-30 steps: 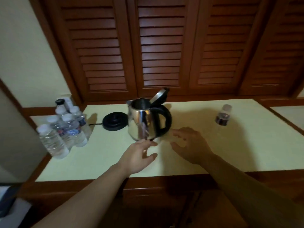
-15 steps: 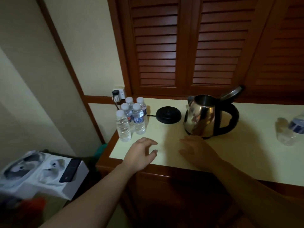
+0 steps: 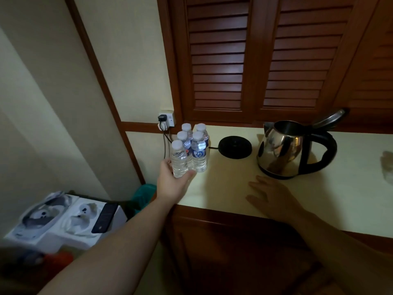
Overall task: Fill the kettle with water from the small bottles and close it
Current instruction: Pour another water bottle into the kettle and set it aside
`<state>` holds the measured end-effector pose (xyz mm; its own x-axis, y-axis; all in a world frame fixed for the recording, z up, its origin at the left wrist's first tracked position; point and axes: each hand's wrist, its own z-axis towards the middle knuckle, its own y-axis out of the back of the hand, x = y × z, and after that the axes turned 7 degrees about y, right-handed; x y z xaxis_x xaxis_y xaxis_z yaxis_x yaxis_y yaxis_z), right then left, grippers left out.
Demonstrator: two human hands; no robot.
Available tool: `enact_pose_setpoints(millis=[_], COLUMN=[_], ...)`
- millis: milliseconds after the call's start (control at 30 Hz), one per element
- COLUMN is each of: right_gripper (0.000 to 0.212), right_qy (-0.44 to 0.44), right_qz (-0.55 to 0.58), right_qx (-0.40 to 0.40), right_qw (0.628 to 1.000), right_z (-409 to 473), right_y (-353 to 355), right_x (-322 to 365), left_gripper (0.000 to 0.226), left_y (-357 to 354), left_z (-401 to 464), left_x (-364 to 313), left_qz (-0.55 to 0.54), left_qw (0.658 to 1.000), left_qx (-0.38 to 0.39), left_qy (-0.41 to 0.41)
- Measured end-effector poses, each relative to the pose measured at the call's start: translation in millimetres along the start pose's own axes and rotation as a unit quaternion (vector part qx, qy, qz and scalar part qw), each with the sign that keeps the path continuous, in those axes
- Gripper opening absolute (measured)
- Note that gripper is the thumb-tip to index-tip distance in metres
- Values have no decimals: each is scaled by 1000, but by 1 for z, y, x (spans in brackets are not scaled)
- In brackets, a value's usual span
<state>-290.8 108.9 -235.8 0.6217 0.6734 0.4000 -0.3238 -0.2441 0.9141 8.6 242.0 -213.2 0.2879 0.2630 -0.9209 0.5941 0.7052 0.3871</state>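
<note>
Your left hand (image 3: 173,182) has travelled from the bare counter (image 3: 223,188) in front of the kettle (image 3: 282,152) to the cluster of small bottles (image 3: 192,145) at the far left, and now curls round the nearest bottle (image 3: 179,159), thumb on one side and fingers on the other; your right hand (image 3: 274,195) stays flat and spread on the counter just near of the kettle. The kettle stands off its black base (image 3: 235,146) with the lid (image 3: 328,119) tipped open; so pouring can begin once that bottle is uncapped.
</note>
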Motion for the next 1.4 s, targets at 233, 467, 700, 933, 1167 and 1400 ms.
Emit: enact_pose_setpoints(millis=[233, 467, 700, 933, 1167, 1400], right_gripper=[50, 50, 38, 44, 33, 34], right_qy=[-1, 59, 63, 52, 145, 97], right_qz=[8, 69, 81, -26, -39, -57], right_qx=[-9, -129, -153, -48, 101, 37], right_qw=[1000, 988, 983, 997, 983, 993], right_z=[-1, 9, 24, 35, 42, 44], right_y=[21, 65, 105, 134, 165, 149], right_x=[4, 32, 63, 70, 74, 70], left_gripper=[46, 49, 43, 43, 48, 51], left_y=[-35, -88, -118, -127, -127, -128], left_z=[-12, -30, -39, -36, -28, -23], left_x=[-2, -26, -42, -44, -44, -42], left_qz=[20, 80, 65, 52, 42, 45], left_qw=[997, 976, 961, 948, 940, 936], left_qx=[72, 179, 240, 288, 313, 316], left_qy=[-23, -96, -121, -127, -132, -147])
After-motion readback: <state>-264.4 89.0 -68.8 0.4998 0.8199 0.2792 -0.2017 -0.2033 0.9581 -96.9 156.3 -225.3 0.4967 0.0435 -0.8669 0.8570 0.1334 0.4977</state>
